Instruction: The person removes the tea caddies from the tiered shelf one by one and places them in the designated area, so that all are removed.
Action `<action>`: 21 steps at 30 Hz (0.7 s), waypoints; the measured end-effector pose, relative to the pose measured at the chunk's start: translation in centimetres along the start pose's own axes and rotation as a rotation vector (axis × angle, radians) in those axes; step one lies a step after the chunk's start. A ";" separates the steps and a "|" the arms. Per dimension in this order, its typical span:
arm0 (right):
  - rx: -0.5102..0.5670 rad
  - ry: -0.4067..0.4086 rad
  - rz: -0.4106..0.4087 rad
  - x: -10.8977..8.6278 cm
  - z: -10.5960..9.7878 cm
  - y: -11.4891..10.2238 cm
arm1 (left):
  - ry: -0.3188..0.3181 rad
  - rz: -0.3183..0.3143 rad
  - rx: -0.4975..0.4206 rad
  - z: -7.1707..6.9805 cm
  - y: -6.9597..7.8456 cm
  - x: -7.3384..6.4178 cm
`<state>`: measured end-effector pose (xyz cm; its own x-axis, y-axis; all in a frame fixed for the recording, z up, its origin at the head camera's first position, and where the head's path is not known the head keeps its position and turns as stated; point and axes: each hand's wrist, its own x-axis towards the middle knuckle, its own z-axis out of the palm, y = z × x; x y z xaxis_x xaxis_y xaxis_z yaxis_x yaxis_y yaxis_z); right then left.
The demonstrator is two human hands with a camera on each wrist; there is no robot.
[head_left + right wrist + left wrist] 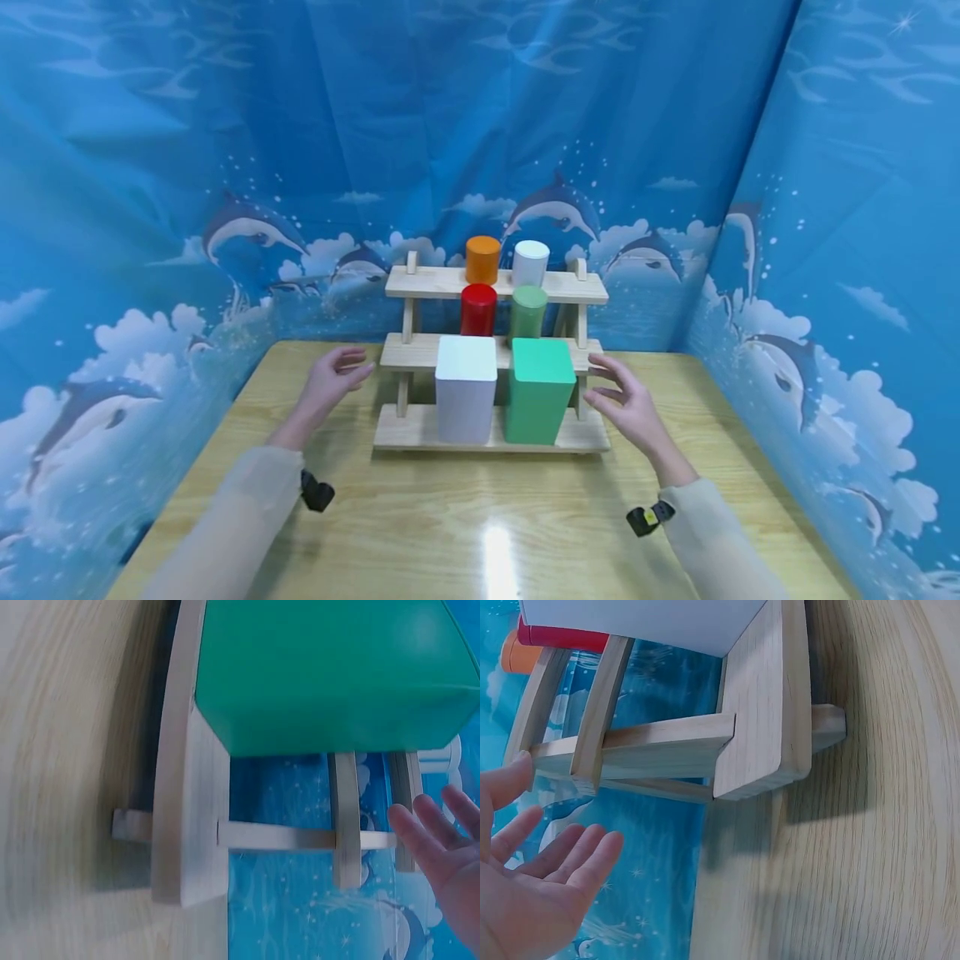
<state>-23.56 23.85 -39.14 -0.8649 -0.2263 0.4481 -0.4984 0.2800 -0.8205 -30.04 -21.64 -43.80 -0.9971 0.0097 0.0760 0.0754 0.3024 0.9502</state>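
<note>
Flanking shelf (416, 427): left hand (332, 383), right hand (632, 404), fingers apart; head view adds green cylinder (528, 313).

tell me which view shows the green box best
The head view: it shows the green box uncut, top and front, standing on the bottom shelf. The right wrist view shows it closer, but the picture's edge cuts it off. The left wrist view does not show it.

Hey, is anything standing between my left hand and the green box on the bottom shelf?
Yes: the white box, on the bottom shelf between your left hand and the green box. Nothing visible blocks the green box from the front.
</note>
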 end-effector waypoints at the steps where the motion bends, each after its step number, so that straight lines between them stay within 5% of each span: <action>1: 0.005 -0.011 -0.001 0.2 0.2 0.0 | -0.003 -0.005 -0.009 0.1 -0.1 0.1; 21: 0.000 -0.195 0.030 3.2 1.3 0.4 | -0.035 -0.087 -0.211 1.4 -1.2 2.1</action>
<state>-26.42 22.05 -38.50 -0.8514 -0.3941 0.3462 -0.4725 0.2896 -0.8324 -32.27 -20.61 -45.21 -0.9995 0.0262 -0.0161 -0.0135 0.0976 0.9951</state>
